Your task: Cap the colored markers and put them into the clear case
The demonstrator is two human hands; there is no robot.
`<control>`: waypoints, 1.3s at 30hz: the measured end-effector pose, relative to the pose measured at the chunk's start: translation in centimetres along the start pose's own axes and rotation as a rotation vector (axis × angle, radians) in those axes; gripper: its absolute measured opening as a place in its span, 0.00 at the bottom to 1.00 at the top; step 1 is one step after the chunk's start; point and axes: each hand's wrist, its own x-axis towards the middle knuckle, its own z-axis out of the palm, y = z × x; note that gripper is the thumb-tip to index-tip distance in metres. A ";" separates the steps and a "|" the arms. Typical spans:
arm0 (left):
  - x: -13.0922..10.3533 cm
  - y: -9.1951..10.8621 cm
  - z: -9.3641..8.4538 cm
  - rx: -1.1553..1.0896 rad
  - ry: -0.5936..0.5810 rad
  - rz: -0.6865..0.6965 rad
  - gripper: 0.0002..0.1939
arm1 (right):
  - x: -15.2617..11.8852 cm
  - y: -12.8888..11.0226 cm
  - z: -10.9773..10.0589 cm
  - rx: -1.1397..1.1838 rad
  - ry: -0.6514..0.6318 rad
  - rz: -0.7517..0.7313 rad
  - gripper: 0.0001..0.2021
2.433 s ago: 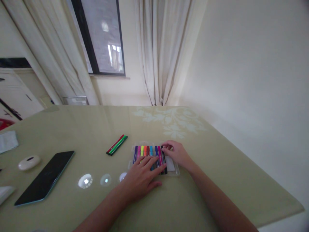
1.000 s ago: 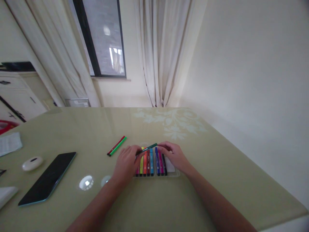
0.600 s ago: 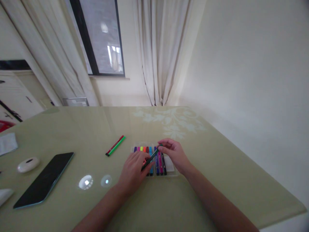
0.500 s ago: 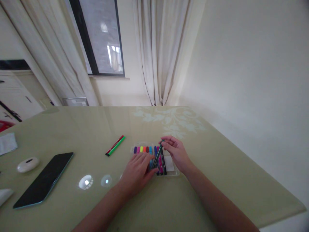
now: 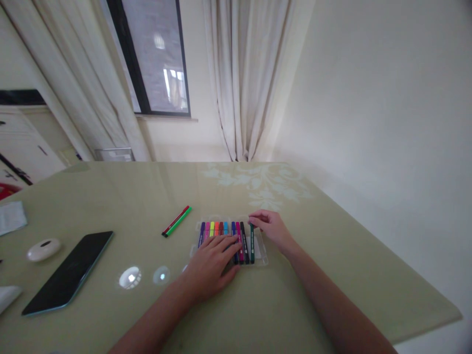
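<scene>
A clear plastic marker case (image 5: 262, 259) lies unfolded on the table, with several coloured markers in its two halves. My right hand (image 5: 272, 227) pinches the upper end of a dark green marker (image 5: 252, 245), which stands in the right half beside a black marker (image 5: 244, 243). My left hand (image 5: 217, 258) lies flat, fingers stretched out over the case and the lower parts of the markers, hiding some of them. A red marker (image 5: 175, 221) and a bright green marker (image 5: 178, 223) lie side by side on the table to the left of the case.
On the left of the table (image 5: 147, 191) are a dark tablet (image 5: 70, 273), a white oval object (image 5: 44, 250) and a folded white paper or cloth (image 5: 12, 218). A wall (image 5: 387, 123) runs along the right side.
The dark green marker has gone from a slant over the left hand to the right half of the case, beside the black one. The case has shifted slightly left.
</scene>
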 end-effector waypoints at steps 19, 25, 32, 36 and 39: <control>0.0 2.0 1.7 0.159 0.035 -0.031 0.29 | -0.8 -0.3 1.3 -0.554 -0.073 -0.267 0.04; 0.1 1.9 2.1 0.157 0.047 -0.011 0.32 | -0.9 -0.5 1.4 -0.479 -0.052 -0.189 0.06; 0.2 2.1 2.1 0.112 -0.005 0.112 0.33 | -1.2 -1.0 1.7 -0.548 -0.044 -0.189 0.07; 0.2 2.3 2.0 0.109 -0.010 0.084 0.29 | -1.2 -0.8 1.7 -0.551 -0.047 -0.199 0.07; 0.1 2.2 2.0 0.088 -0.006 0.093 0.30 | -1.1 -0.6 1.7 -0.566 -0.060 -0.207 0.06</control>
